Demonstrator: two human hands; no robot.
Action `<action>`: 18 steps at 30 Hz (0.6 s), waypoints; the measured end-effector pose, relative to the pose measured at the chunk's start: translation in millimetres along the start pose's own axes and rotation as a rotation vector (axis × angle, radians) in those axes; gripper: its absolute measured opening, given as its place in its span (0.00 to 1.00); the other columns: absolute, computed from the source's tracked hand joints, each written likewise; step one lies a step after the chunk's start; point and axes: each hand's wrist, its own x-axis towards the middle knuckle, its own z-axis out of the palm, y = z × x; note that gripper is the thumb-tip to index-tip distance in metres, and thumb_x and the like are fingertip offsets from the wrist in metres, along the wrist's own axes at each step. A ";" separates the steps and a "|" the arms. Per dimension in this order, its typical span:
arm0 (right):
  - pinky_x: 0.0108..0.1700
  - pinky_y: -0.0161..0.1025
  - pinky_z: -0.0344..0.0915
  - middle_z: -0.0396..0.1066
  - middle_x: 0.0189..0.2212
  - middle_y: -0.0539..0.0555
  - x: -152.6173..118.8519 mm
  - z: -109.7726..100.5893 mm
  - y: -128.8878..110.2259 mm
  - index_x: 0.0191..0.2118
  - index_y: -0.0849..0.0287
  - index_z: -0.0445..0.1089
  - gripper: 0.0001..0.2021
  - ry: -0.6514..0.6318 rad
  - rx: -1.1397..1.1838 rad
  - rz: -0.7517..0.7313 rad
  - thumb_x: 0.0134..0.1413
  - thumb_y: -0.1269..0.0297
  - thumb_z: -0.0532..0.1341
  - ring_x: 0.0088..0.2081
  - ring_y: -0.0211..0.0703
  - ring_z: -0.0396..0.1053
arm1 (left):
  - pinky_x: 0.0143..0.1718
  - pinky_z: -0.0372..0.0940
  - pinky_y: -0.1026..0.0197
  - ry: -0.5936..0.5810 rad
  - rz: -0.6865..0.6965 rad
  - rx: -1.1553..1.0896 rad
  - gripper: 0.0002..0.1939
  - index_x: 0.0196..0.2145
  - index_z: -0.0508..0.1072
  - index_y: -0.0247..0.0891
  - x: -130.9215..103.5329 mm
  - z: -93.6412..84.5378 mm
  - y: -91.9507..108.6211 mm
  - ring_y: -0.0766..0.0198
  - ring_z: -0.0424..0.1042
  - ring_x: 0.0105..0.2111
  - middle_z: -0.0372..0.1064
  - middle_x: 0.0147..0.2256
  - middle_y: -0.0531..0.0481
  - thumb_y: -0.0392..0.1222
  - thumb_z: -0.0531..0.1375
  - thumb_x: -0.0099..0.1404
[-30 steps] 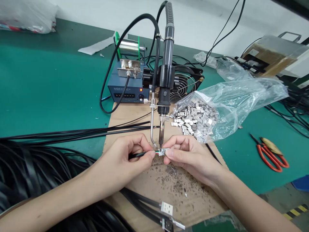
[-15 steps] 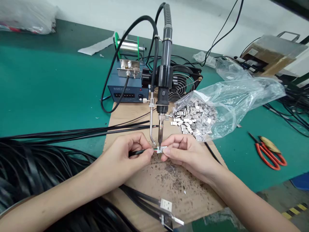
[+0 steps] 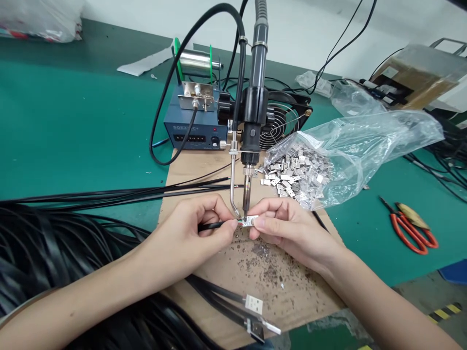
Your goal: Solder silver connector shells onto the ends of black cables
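My left hand (image 3: 204, 226) is closed in a pinch around a black cable (image 3: 212, 225), whose thin coloured wires show just past my thumb. Between the thumb and fingers of my right hand (image 3: 282, 223) is a small silver USB connector (image 3: 250, 221). The wire ends meet the connector's left end. Right above that spot stands the tip of an upright soldering iron (image 3: 247, 197), held in a stand. A thin bent metal feed tube (image 3: 232, 187) reaches down beside the tip. Whether the tip touches the connector, I cannot tell.
Loose USB connectors (image 3: 292, 172) spill from a clear plastic bag (image 3: 379, 141). Red-handled cutters (image 3: 412, 233) lie at right. Behind are a blue solder station (image 3: 193, 133), a solder spool (image 3: 195, 63) and a fan (image 3: 279, 124). Black cables (image 3: 65, 248) pile at left; finished-looking connectors (image 3: 254, 305) lie in front.
The view has shifted slightly, so most things appear a little to the right. Both hands keep their grips, and the connector stays under the iron tip.
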 end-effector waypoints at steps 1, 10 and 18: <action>0.22 0.29 0.50 0.78 0.21 0.51 0.1 0.1 0.1 0.30 0.59 0.79 0.09 -0.004 0.002 0.000 0.42 0.62 0.75 0.21 0.30 0.65 | 0.20 0.57 0.75 0.007 -0.003 0.003 0.06 0.22 0.72 0.37 -0.2 0.2 -0.2 0.73 0.62 0.20 0.66 0.19 0.59 0.38 0.62 0.56; 0.22 0.29 0.50 0.78 0.21 0.51 -1.3 1.3 0.3 0.30 0.58 0.79 0.07 0.045 -0.030 0.005 0.43 0.64 0.74 0.22 0.31 0.66 | 0.19 0.54 0.74 -0.008 -0.001 0.044 0.07 0.21 0.71 0.37 0.7 -1.3 -1.4 0.73 0.59 0.19 0.65 0.18 0.59 0.38 0.61 0.56; 0.22 0.32 0.52 0.77 0.21 0.49 -0.9 1.9 0.3 0.30 0.58 0.78 0.05 0.016 -0.057 -0.020 0.45 0.68 0.73 0.20 0.33 0.65 | 0.19 0.53 0.72 -0.018 -0.015 0.047 0.07 0.21 0.70 0.36 2.2 -1.8 -2.6 0.73 0.58 0.18 0.64 0.18 0.59 0.39 0.60 0.56</action>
